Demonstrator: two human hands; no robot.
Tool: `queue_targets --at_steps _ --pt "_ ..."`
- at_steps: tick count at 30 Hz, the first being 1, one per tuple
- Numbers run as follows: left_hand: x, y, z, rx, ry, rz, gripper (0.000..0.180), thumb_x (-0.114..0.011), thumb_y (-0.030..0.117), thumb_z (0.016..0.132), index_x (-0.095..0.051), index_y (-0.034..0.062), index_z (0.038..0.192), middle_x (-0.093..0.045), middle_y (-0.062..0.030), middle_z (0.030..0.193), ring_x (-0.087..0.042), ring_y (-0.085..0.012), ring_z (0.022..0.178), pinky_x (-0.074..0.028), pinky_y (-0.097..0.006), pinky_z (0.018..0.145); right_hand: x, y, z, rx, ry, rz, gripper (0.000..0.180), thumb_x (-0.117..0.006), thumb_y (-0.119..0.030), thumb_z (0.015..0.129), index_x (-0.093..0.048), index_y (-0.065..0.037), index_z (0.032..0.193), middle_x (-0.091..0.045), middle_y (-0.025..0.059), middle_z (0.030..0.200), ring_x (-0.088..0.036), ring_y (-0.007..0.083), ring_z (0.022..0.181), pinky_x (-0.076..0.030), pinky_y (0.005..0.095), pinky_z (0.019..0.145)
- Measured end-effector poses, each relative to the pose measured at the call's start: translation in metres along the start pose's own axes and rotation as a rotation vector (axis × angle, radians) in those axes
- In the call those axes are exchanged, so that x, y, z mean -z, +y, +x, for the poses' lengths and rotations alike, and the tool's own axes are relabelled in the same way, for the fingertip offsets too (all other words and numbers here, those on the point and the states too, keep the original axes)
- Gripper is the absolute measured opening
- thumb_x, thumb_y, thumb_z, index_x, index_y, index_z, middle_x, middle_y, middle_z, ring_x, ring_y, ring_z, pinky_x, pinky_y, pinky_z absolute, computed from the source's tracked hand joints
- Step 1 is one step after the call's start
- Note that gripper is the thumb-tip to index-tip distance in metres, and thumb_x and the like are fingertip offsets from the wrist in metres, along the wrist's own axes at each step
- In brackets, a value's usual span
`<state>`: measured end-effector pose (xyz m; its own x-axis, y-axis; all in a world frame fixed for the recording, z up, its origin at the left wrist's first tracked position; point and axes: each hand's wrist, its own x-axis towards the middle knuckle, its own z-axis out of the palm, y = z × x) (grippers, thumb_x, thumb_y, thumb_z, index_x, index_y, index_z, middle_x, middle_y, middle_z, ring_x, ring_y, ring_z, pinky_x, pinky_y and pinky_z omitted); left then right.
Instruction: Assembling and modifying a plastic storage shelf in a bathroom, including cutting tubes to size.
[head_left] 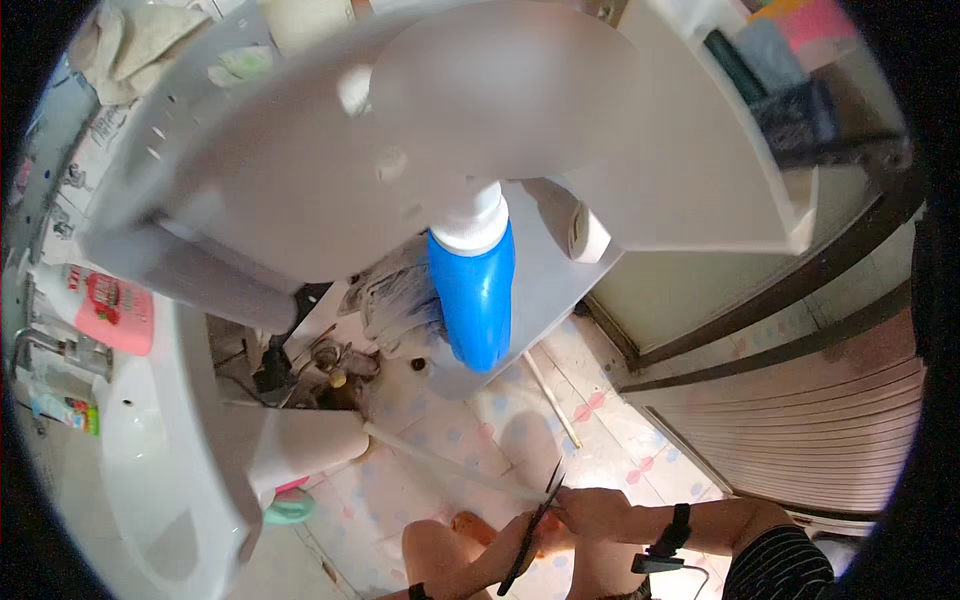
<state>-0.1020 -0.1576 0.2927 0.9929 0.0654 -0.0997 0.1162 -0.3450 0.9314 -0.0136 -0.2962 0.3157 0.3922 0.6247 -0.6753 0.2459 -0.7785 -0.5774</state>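
At the lower middle, my left hand [512, 541] and my right hand [590, 512] are close together above my knees. A dark slim tool with pointed ends [527, 549] stands slanted between them. The fingers of my right hand close round its upper part; whether it is scissors or a blade I cannot tell. My left hand's fingers are bent and partly hidden behind the tool. A long pale stick or tube [450, 465] runs from the hands toward the sink's pedestal. Its near end meets the fingers, and I cannot make out which hand grips it.
A blue bottle with a white cap [475, 300] stands ahead on a grey surface. The white washbasin [185, 400] is at left, with a pink bottle [110, 305] on its rim. Another pale stick [552, 398] lies on the tiled floor. A sliding door [790, 410] borders the right.
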Motion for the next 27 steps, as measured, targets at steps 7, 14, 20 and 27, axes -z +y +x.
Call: queue_targets --at_steps 7,14,20,27 --pt "0.037 0.064 -0.043 0.540 -0.528 -0.294 0.023 -0.043 0.027 0.091 -0.053 0.0063 0.084 -0.050 -0.0020 0.065 -0.048 -0.0104 0.054 -0.040 -0.021 0.048 0.028 -0.034 -0.090 0.010 0.069 0.075 0.032 -0.044 -0.032 0.089 -0.051 -0.003 0.099 -0.061 0.0211 0.074 -0.062 0.0376 0.072 -0.050 0.0462 0.063" --pt "0.046 0.192 -0.028 0.289 -0.446 0.252 0.009 -0.060 0.015 0.073 -0.060 0.0108 0.080 -0.059 -0.0083 0.062 -0.059 -0.0259 0.053 -0.045 -0.034 0.048 0.053 -0.049 -0.171 0.010 0.099 0.309 0.042 -0.045 -0.038 0.089 -0.049 0.004 0.091 -0.058 0.0247 0.073 -0.058 0.0410 0.070 -0.046 0.0465 0.062" --pt "0.058 0.188 -0.055 0.101 -0.655 0.236 0.009 -0.055 0.011 0.077 -0.057 0.0027 0.079 -0.056 -0.0142 0.064 -0.059 -0.0285 0.060 -0.045 -0.033 0.054 0.053 -0.072 -0.218 0.075 0.147 0.502 0.040 -0.049 -0.034 0.088 -0.049 0.006 0.089 -0.057 0.0261 0.074 -0.058 0.0403 0.076 -0.045 0.0441 0.065" --pt "0.094 0.231 -0.063 0.572 -0.779 -0.148 0.024 -0.050 0.021 0.088 -0.050 0.0021 0.103 -0.057 -0.0177 0.090 -0.060 -0.0287 0.076 -0.046 -0.033 0.068 0.025 -0.099 -0.243 0.078 0.190 0.657 0.037 -0.046 -0.032 0.091 -0.047 0.005 0.091 -0.055 0.0198 0.069 -0.056 0.0317 0.067 -0.043 0.0393 0.059"
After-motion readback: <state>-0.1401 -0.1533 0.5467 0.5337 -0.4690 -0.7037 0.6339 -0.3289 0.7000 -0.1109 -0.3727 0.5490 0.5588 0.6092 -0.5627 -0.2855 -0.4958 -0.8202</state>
